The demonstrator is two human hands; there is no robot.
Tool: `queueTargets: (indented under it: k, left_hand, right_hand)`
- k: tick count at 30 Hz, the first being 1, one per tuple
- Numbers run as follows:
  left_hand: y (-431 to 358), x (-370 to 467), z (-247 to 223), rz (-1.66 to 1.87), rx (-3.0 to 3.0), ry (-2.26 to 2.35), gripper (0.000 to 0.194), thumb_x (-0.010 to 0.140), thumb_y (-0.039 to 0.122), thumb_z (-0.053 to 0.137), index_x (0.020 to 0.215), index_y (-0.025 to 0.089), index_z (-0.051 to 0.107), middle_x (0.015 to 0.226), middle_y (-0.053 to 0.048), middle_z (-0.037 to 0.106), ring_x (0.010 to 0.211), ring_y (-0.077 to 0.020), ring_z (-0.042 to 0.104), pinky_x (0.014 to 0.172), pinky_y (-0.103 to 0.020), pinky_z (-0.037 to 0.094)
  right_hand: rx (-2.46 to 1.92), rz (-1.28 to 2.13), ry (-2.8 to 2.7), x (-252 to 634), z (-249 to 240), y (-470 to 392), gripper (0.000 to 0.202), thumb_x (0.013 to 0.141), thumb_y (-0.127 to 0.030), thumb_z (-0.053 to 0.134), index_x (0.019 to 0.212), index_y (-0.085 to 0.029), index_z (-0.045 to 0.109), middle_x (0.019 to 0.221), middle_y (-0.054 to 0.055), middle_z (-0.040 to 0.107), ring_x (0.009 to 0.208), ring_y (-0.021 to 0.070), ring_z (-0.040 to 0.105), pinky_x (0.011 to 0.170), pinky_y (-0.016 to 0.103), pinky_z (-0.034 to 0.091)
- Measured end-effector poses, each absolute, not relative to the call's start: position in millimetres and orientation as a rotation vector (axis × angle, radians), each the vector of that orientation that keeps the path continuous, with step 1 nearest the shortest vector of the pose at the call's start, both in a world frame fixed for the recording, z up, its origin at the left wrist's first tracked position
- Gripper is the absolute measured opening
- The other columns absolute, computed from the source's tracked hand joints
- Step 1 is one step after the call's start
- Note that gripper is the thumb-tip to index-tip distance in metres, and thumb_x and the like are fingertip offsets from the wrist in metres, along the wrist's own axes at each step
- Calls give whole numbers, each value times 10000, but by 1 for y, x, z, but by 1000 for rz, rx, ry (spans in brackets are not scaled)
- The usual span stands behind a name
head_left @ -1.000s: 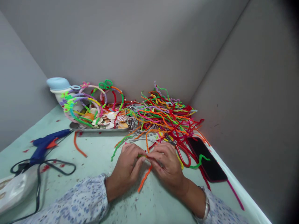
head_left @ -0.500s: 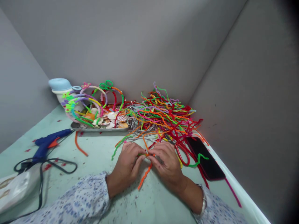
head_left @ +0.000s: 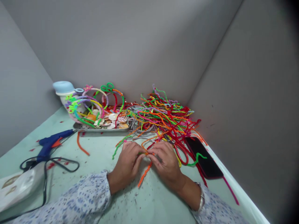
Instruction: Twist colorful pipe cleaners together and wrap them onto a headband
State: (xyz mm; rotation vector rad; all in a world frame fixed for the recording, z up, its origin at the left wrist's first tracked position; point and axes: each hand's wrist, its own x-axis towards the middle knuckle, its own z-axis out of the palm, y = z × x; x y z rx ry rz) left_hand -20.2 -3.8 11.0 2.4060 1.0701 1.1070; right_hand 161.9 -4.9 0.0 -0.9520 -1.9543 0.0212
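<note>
Near the middle of the table, my left hand (head_left: 127,163) and my right hand (head_left: 167,161) meet fingertip to fingertip, both pinching an orange pipe cleaner (head_left: 144,175). One end of it hangs down toward me between the hands, and an orange length curves up behind the fingertips. The exact spot where it is gripped is partly hidden by the fingers. Just beyond my hands spreads a tangled heap of coloured pipe cleaners (head_left: 163,115). Red-handled scissors (head_left: 181,155) lie just right of my right hand.
A metal tray (head_left: 102,129) holds shells and pipe-cleaner-wrapped hoops, with a blue-lidded bottle (head_left: 67,93) behind. A blue glue gun (head_left: 48,144) with a black cord and a white plastic bag (head_left: 21,186) are at left. A dark phone (head_left: 204,158) lies right, near the table edge.
The view has shifted slightly. Both hands keep their pinch at the same place, while the orange length behind the fingertips has bent over to the left.
</note>
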Motion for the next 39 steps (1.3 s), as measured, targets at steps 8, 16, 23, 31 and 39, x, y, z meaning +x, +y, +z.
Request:
queueTargets:
  k: [8,16,23,31,39]
  left_hand:
    - [-3,-21,9,1107,2448,1048,134,918,136,454,935,190,575,870,-41,618,845,-202,526,818,-373,359]
    - [-3,-22,11,1126,2457,1015,125,909,114,475,942,185,573,864,-28,604,842,-191,513,817,-363,346]
    - [-3,-22,10,1099,2472,1011,126,910,106,467,933,181,566,862,-33,597,847,-194,499,819,-368,339]
    - [-4,-21,11,1091,2465,965,133,905,87,454,910,184,544,856,-24,594,842,-186,497,829,-366,332]
    - [-4,-21,9,1082,2457,970,131,899,88,463,921,189,545,860,-25,595,850,-192,501,837,-372,335]
  right_hand:
    - [-967,106,-2030,162,-4,-1,37,903,-210,571,879,-187,588,855,59,630,856,219,541,784,388,416]
    - [-933,354,-1972,166,0,-1,37,899,-224,574,895,-193,594,878,47,622,868,205,549,786,363,412]
    - [-1001,522,-1943,166,1,-2,124,927,-218,509,827,-197,578,843,28,589,843,186,533,777,343,399]
    - [-969,611,-2002,167,5,-1,144,929,-252,460,826,-194,543,870,47,551,878,202,507,808,364,398]
    - [-998,622,-2015,164,3,-3,178,944,-232,408,785,-202,484,813,33,516,821,192,478,792,362,387]
